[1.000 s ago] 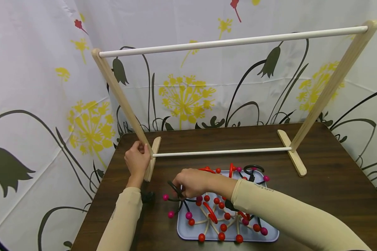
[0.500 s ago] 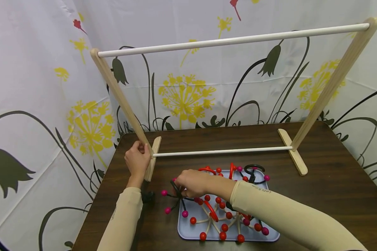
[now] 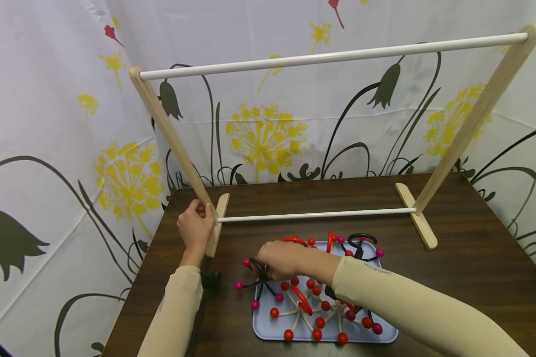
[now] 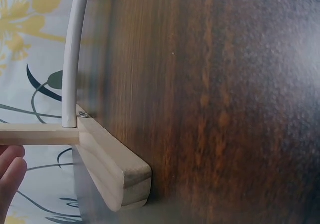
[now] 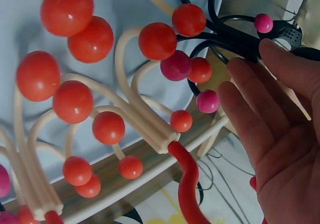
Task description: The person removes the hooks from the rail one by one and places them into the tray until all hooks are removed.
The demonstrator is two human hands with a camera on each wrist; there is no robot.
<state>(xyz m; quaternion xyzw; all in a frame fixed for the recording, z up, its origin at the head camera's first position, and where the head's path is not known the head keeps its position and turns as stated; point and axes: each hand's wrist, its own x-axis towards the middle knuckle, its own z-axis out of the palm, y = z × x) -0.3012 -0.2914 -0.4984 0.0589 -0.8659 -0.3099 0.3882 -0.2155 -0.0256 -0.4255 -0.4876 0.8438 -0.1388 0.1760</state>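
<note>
My left hand (image 3: 196,226) grips the wooden stand's left upright (image 3: 174,136) just above its foot; in the left wrist view its fingertips (image 4: 12,174) lie against the upright. My right hand (image 3: 278,261) reaches across the tray's left end, thumb and fingers pinching a black hooked piece whose several curved prongs (image 5: 235,39) end in pink balls. These prongs hang splayed over the left rim of the pale blue tray (image 3: 268,329). Below the right hand, beige pronged pieces (image 3: 299,310) with red balls and red hooks lie in the tray.
The stand's white top rod (image 3: 330,59) and low rod (image 3: 317,215) run between its uprights. Another black hooked piece (image 3: 361,244) lies at the tray's back right. A small dark object (image 3: 211,280) sits beside my left wrist. A flowered curtain (image 3: 268,139) hangs behind the table.
The black hooked piece in my right hand has turned, its prongs swinging round, and has shifted slightly right toward the tray. My left hand stays on the upright.
</note>
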